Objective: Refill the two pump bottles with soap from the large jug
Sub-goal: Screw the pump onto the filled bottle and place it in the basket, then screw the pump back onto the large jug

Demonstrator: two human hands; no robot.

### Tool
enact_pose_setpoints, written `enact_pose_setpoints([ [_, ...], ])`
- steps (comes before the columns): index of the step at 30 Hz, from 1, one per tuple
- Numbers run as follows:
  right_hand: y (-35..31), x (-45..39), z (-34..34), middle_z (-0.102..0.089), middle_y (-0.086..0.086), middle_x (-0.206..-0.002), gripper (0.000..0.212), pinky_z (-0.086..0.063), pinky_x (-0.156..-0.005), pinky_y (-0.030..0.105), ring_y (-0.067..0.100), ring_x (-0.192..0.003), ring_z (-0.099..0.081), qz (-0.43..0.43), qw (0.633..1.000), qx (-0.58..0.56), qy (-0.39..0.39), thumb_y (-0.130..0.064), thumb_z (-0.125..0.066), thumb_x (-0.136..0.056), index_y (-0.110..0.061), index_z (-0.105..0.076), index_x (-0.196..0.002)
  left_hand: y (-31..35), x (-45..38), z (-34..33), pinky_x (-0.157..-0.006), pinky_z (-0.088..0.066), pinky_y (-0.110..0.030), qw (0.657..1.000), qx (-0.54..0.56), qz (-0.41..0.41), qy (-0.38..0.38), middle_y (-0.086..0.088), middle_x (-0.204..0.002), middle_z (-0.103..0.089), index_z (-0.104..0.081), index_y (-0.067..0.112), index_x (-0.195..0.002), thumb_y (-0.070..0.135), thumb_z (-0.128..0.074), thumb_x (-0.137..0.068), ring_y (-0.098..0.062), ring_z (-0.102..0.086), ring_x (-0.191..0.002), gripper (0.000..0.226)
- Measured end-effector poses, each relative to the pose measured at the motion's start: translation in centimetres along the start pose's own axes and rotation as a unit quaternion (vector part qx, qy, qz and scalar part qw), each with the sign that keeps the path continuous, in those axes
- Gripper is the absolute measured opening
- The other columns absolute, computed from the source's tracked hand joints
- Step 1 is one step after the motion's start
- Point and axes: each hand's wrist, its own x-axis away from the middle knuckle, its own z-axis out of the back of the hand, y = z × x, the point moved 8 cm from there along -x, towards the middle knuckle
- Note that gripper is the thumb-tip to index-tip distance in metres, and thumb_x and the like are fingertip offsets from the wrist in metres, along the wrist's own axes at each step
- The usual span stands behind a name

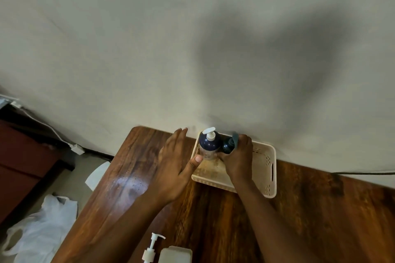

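Over on the far left, off the table, a crumpled white plastic bag (40, 230) lies on the floor, and a white cable (46, 127) runs along the base of the wall. On the wooden table (132, 164) the left hand (175, 164) is spread open, fingers stretched toward the wall and thumb hooked at the near-left edge of the cream basket (270, 166), gripping nothing — it looks to be steadying the basket, or just resting there. At the bottom edge, near the person, a loose white pump head (150, 249) lies on the table beside a pale rectangular thing (175, 254) I cannot identify; if that is the large jug, too little of it shows to say.

Inside the basket, at its far-left corner, stands the dark blue pump bottle (207, 145) with its white pump on, upright. Just to its right is the second dark bottle (228, 145), and the right hand (238, 156) is closed around it, fingers wrapped over its top and shoulder.

I'd judge these plastic bottles light if near empty, stiff enough to hold by the body, but possibly slick with soap residue — so a grip round the waist or under the shoulder seems safer than pulling by the pump
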Motion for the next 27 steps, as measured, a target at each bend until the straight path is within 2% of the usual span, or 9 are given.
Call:
enact_pose_setpoints([
  [4, 0.2, -0.4, -0.5, -0.056, 0.008, -0.118, 0.079, -0.040, -0.089, 0.024, 0.024, -0.111, -0.054, -0.004, 1.000, 0.012, 0.000, -0.023, -0.099, -0.052, -0.009, -0.053, -0.115, -0.8, 0.2, -0.3, -0.128, -0.006, -0.056, 1.000, -0.005, -0.002, -0.002, 0.018, -0.173, -0.003, 0.000, 0.050, -0.161, 0.090, -0.021, -0.087, -0.005, 0.003, -0.159, 0.087],
  [8, 0.3, -0.3, -0.6, -0.055, 0.009, -0.122, 0.082, -0.039, -0.093, 0.024, 0.026, -0.116, -0.053, 0.004, 1.000, 0.023, 0.000, -0.024, -0.099, -0.053, -0.010, -0.053, -0.119, -1.5, 0.6, -0.3, -0.127, -0.004, -0.059, 1.000, -0.007, 0.002, -0.007, 0.017, -0.173, -0.002, 0.002, 0.050, -0.161, 0.090, -0.021, -0.087, -0.004, 0.005, -0.159, 0.087],
  [11, 0.1, -0.1, -0.6, -0.053, 0.010, -0.129, 0.089, -0.039, -0.099, 0.027, 0.027, -0.123, -0.049, 0.013, 1.000, 0.027, 0.000, -0.024, -0.099, -0.054, -0.011, -0.050, -0.127, -1.8, 1.0, -0.1, -0.127, -0.006, -0.061, 1.000, -0.010, 0.003, -0.006, 0.015, -0.173, -0.002, 0.001, 0.048, -0.161, 0.090, -0.019, -0.087, -0.006, 0.004, -0.159, 0.087],
  [14, 0.1, 0.0, -0.5, -0.049, 0.012, -0.137, 0.096, -0.043, -0.106, 0.036, 0.028, -0.129, -0.045, 0.005, 1.000, 0.025, -0.015, -0.025, -0.099, -0.056, -0.011, -0.046, -0.134, -1.9, 1.4, 0.1, -0.128, -0.004, -0.060, 1.000, -0.013, 0.007, -0.007, 0.014, -0.174, -0.003, 0.002, 0.049, -0.160, 0.091, -0.019, -0.086, -0.007, 0.003, -0.159, 0.087],
  [20, -0.3, 1.2, 1.8, -0.041, 0.015, -0.150, 0.106, -0.041, -0.112, 0.043, 0.032, -0.139, -0.038, -0.026, 0.999, 0.026, -0.040, -0.032, -0.096, -0.060, -0.009, -0.036, -0.145, -1.5, 2.8, 1.3, -0.127, -0.010, -0.062, 0.999, -0.036, 0.022, -0.011, 0.005, -0.175, -0.005, -0.005, 0.035, -0.165, 0.088, -0.021, -0.087, -0.016, -0.002, -0.161, 0.095],
  [24, -2.5, 5.9, 6.2, -0.041, 0.014, -0.149, 0.108, -0.046, -0.106, 0.052, 0.034, -0.137, -0.041, 0.007, 0.999, 0.050, 0.013, -0.033, -0.096, -0.061, -0.019, -0.030, -0.145, -1.6, 5.3, 2.5, -0.126, -0.014, -0.063, 0.999, -0.033, 0.026, -0.023, 0.002, -0.175, -0.007, -0.008, 0.030, -0.165, 0.080, -0.035, -0.089, -0.020, -0.005, -0.161, 0.095],
  [27, -3.7, 10.9, 7.5, -0.030, 0.010, -0.159, 0.114, -0.042, -0.111, 0.050, 0.029, -0.145, -0.032, 0.001, 1.000, -0.009, -0.030, -0.041, -0.092, -0.066, -0.025, -0.020, -0.154, -2.6, 7.2, 2.9, -0.125, -0.018, -0.063, 0.999, -0.029, 0.031, -0.027, 0.000, -0.174, -0.009, -0.009, 0.030, -0.165, 0.079, -0.040, -0.089, -0.021, -0.009, -0.161, 0.096],
])
